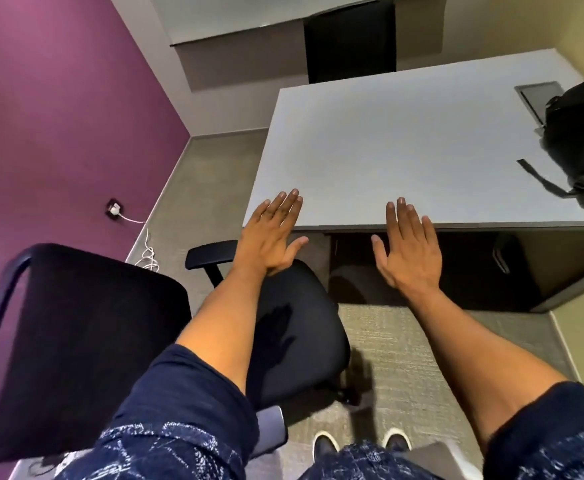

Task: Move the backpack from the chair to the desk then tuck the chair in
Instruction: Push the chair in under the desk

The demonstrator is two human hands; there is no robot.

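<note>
Head view: we are holding left hand [272,233] and right hand [409,247] spread, empty, backpack [581,140] lying on desk [404,147], chair [294,327] waiting untucked beside desk.

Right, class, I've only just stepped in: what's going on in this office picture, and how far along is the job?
A person stands facing a desk with both arms stretched forward. The left hand and right hand are open, palms down, holding nothing. The backpack already lies on the desk's far right corner, so that part looks done. The chair is empty and sits to the person's left, turned at an angle and not yet under the desk. Tucking it in is what remains.
</note>
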